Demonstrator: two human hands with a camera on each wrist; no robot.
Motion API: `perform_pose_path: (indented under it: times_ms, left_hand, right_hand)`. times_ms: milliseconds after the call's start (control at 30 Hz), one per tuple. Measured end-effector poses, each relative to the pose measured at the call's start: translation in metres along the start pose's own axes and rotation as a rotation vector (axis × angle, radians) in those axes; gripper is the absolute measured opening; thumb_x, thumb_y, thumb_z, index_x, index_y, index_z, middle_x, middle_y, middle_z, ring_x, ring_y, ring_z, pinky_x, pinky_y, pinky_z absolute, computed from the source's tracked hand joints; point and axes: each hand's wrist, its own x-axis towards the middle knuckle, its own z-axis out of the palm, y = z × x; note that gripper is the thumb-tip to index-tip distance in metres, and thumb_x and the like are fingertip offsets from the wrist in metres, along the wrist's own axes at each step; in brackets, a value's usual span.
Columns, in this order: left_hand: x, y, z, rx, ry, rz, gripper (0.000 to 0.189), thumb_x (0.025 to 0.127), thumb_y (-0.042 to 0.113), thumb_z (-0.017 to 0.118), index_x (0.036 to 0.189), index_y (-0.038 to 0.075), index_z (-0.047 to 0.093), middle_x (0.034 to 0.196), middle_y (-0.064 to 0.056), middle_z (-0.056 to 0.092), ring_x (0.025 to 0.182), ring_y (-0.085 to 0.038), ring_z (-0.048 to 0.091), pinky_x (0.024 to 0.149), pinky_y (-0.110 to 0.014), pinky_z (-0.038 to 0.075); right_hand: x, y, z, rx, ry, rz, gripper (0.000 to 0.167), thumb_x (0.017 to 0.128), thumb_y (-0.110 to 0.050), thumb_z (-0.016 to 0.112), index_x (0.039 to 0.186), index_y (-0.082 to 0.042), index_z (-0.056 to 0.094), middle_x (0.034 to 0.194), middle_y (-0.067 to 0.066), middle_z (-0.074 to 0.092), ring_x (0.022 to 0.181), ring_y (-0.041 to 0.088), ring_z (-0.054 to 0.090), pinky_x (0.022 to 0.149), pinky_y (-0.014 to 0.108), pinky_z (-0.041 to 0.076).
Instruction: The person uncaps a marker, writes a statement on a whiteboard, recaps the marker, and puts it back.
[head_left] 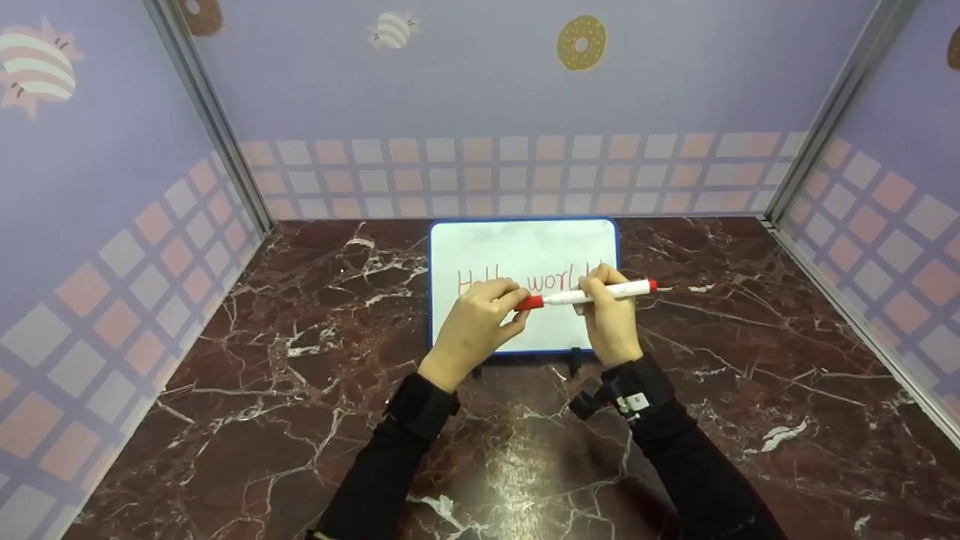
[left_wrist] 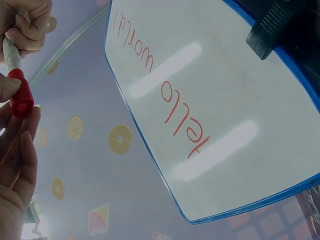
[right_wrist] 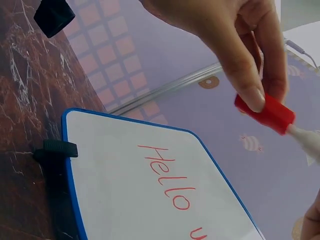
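A white marker (head_left: pixel 626 289) with a red end lies in the grip of my right hand (head_left: pixel 611 319), its tip pointing left. My left hand (head_left: pixel 476 322) pinches the red cap (head_left: pixel 532 302) between thumb and fingers. Cap and marker meet end to end, the marker's front end at the cap's mouth; in the right wrist view the cap (right_wrist: pixel 266 113) covers the tip. How far it is pushed on I cannot tell. Behind both hands stands a blue-framed whiteboard (head_left: pixel 480 244) with "Hello world!" in red, partly hidden by my hands in the head view.
Black feet (head_left: pixel 575 361) hold up the whiteboard's lower edge on a dark red marbled table (head_left: pixel 337 420). Patterned purple panels (head_left: pixel 487 90) enclose the table at the back and both sides. Black straps with wrist cameras (head_left: pixel 630 394) sit on both wrists.
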Motion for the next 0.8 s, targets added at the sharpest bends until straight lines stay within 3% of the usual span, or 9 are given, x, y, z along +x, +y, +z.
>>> perform_pose_path:
  times_ms: [267,600,800]
  left_hand:
    - [0.002,0.004,0.005,-0.117,0.008,0.010,0.016,0.090,0.012,0.072,0.103,0.001,0.073,0.100,-0.009,0.069,0.093,-0.022,0.067,0.085,-0.029,0.058]
    - [-0.002,0.003,0.005,-0.354,0.051,-0.177,0.020,0.092,0.017,0.067,0.104,0.002,0.075,0.099,-0.008,0.069,0.089,-0.018,0.069,0.080,-0.023,0.059]
    - [-0.001,-0.002,0.006,-0.402,0.066,-0.179,0.022,0.093,0.018,0.067,0.105,0.003,0.076,0.098,-0.010,0.070,0.088,-0.019,0.069,0.079,-0.024,0.059]
  right_hand:
    - [-0.007,0.004,0.007,0.023,-0.040,0.017,0.040,0.092,0.012,0.042,0.061,-0.012,0.045,0.066,-0.004,0.043,0.055,0.007,0.042,0.050,0.015,0.035]
    - [-0.011,0.016,0.014,0.101,-0.035,0.029,0.039,0.096,0.010,0.044,0.064,-0.013,0.047,0.063,-0.004,0.049,0.054,0.007,0.045,0.053,0.015,0.036]
    - [-0.011,0.015,0.014,0.067,-0.049,0.008,0.034,0.096,0.005,0.049,0.067,-0.013,0.049,0.064,-0.004,0.053,0.053,0.007,0.048,0.052,0.015,0.037]
